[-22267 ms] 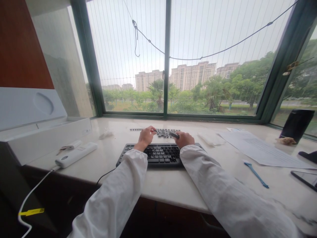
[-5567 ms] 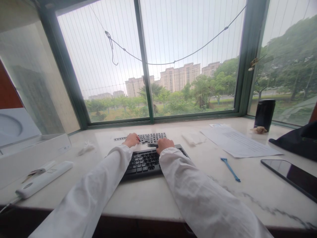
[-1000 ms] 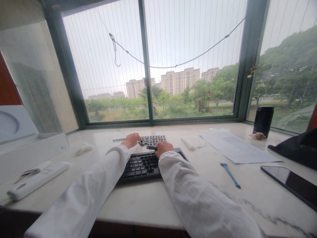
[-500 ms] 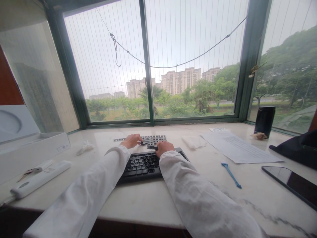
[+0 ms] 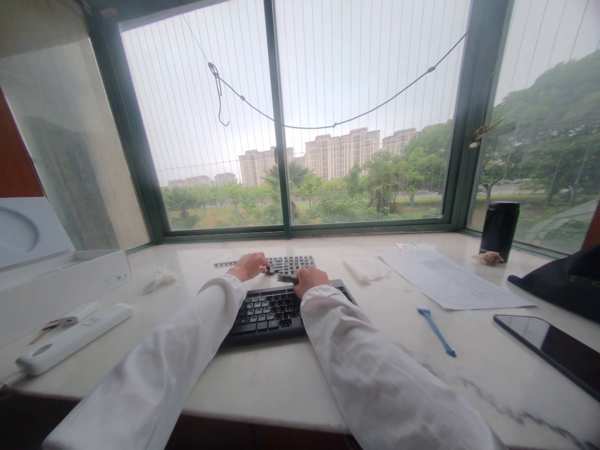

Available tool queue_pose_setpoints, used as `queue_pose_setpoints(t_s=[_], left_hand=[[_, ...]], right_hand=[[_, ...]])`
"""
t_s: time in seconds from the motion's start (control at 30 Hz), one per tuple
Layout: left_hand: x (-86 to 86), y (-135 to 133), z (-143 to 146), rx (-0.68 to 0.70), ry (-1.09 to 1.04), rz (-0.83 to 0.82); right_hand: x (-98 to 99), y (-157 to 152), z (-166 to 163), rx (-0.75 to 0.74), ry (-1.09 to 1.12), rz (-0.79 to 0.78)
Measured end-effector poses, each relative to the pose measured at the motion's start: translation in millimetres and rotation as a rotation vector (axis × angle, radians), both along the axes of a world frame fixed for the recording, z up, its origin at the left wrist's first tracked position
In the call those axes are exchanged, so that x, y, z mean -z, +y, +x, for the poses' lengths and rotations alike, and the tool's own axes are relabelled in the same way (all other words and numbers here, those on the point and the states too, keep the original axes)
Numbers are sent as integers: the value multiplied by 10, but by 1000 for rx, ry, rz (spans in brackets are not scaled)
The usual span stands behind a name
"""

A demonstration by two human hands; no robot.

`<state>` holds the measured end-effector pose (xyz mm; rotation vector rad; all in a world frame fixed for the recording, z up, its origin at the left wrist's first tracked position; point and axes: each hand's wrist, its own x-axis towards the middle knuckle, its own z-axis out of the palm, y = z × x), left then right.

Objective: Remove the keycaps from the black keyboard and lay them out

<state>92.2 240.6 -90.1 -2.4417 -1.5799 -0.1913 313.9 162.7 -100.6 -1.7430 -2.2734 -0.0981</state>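
A black keyboard (image 5: 269, 310) lies on the white marble counter in front of me. Behind it, loose keycaps (image 5: 300, 261) are laid out in rows. My left hand (image 5: 250, 267) is at the left of these rows, fingers pinched together at a dark keycap; whether it grips the cap is too small to tell. Above the keyboard's back edge, my right hand (image 5: 311, 279) is closed on a short dark tool (image 5: 287, 279) that points left; its exact kind does not show. My sleeves cover parts of the keyboard's sides.
To the right lie a blue plastic tool (image 5: 437, 332), a printed sheet (image 5: 452, 279), a phone (image 5: 548, 344) and a black can-shaped object (image 5: 500, 231). A crumpled tissue (image 5: 160, 279), a white power strip (image 5: 77, 339) and a white box (image 5: 94, 275) are at left.
Both hands stay almost in the same place. The view has shifted very slightly.
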Motion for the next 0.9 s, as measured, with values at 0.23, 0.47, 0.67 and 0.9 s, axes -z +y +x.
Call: queue_pose_setpoints(t_s=[0.23, 0.47, 0.67, 0.9], left_hand=[[25, 25, 0, -2, 12, -4], [18, 55, -22, -5, 35, -42], [30, 52, -28, -1, 2, -31], [46, 73, -42, 32, -48, -14]], right_hand=[[1, 5, -7, 11, 1, -10], [1, 1, -2, 2, 4, -5], [10, 14, -7, 11, 0, -15], [25, 36, -5, 7, -5, 6]])
